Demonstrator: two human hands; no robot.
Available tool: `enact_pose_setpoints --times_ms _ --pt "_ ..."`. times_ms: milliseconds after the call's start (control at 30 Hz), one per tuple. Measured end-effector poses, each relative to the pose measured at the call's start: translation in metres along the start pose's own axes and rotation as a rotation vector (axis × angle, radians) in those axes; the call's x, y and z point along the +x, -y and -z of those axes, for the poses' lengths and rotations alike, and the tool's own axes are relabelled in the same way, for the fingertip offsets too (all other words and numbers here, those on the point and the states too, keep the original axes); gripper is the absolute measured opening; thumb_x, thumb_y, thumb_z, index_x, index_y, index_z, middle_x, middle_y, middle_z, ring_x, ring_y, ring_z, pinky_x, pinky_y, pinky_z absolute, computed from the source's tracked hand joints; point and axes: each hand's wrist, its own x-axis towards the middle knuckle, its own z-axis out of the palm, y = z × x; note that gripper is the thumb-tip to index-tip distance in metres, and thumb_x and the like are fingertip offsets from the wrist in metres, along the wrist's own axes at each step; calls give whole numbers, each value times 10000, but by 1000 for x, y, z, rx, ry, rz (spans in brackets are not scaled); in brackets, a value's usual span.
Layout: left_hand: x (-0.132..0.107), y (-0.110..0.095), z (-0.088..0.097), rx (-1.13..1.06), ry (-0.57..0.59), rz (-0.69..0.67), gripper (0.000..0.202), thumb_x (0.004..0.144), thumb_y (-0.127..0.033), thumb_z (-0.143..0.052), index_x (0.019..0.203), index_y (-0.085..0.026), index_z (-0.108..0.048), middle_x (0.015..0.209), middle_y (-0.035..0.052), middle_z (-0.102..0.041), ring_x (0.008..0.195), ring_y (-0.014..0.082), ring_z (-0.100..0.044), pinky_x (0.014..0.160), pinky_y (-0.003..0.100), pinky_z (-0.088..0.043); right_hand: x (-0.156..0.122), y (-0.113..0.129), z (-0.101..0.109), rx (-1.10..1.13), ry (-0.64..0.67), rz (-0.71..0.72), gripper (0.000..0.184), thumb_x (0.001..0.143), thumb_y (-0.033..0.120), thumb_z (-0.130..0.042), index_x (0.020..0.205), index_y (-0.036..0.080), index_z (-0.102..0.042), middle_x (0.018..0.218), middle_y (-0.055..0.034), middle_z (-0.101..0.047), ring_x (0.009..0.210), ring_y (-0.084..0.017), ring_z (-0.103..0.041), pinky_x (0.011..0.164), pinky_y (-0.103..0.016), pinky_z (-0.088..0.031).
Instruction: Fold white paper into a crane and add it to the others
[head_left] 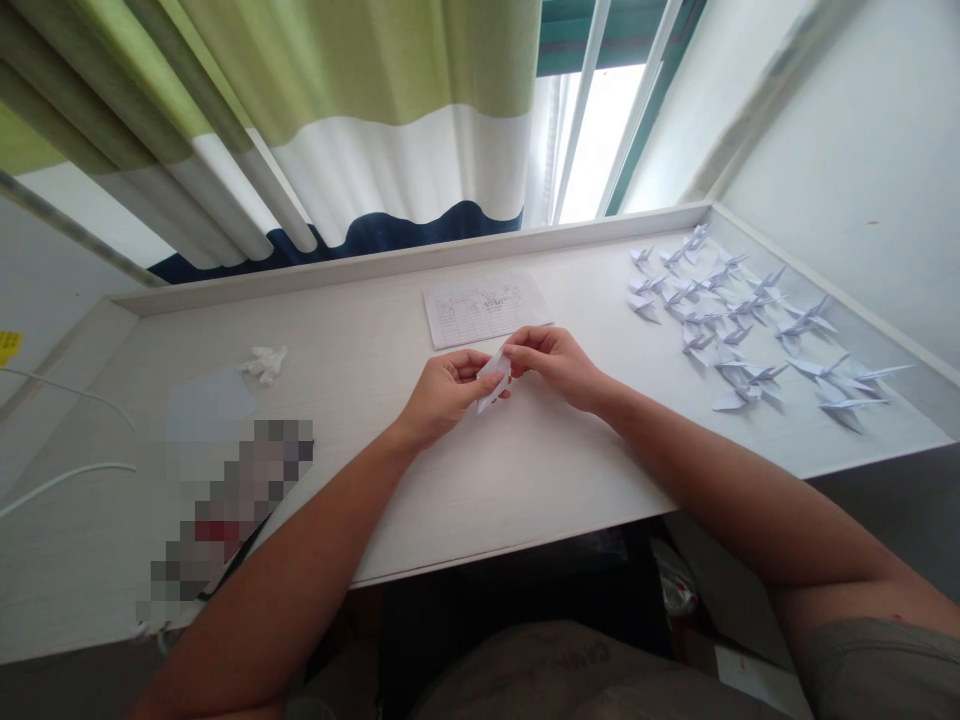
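The left hand (pixel 442 393) has its thumb laid across the middle of a small piece of folded paper (pixel 496 363), with fingers behind it, so it is pinching the piece firmly enough, I'd say. The right hand (pixel 559 360) comes in from the other side and nips the far corner between thumb and forefinger. What matters here is how the two grips share that scrap: the paper lies in the gap between the hands, touching both, just to the right of the left hand and to the left of the right one. Neither is really nearer; the left has the body of it, the right only the tip.

Its long axis runs aslant, from the far right down to the near left. One narrow end points away toward the right hand's fingertips, while the other pokes out below the left thumb, aimed back toward the person and clear of any grip that I can see. The paper appears to be held above the counter (pixel 540 485), a little this side of a printed form (pixel 487 312). Well off to the right stands a flock of folded paper birds (pixel 733 337), apart from both hands
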Motion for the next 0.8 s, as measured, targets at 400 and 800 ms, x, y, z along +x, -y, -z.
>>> enact_pose_setpoints --times_ms 400,800 --pt "4 2 10 -106 51 96 395 764 -373 -938 1074 -175 -795 968 54 -825 858 197 -781 882 367 -575 -6 5 11 -328 175 390 158 945 180 -631 1014 231 -764 1093 -55 -708 1020 -196 -681 883 -373 -587" --pt "3 -10 17 -131 100 222 362 752 -254 -953 1067 -164 -799 1011 82 -821 942 217 -794 1027 420 -574 -7 9 19 -609 252 595 206 990 237 -678 1131 290 -818 1140 -70 -780 1003 -223 -728 888 -415 -586"
